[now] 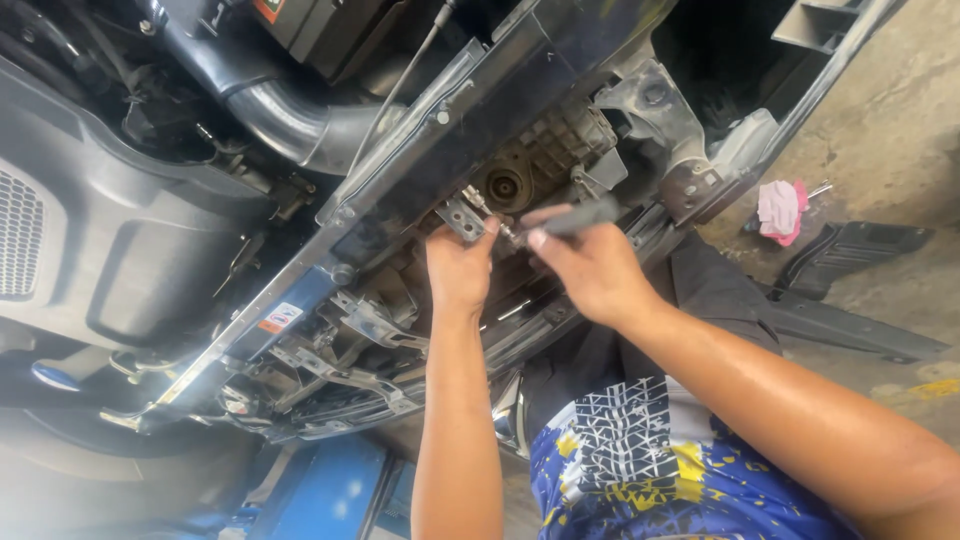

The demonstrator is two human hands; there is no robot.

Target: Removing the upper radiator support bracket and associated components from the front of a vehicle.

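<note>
The tool (578, 217) is dull grey with a silvery tip. Just beyond it, the metal bracket (462, 217) is bare silver-grey, set on a black crossbeam (500, 100). Below the tool, the shirt (650, 465) is deep blue splashed with yellow, with a white-and-black blocky print. Right of the tool, a pink-and-white rag (780, 210) lies on the grey-tan concrete floor (890, 130).
</note>
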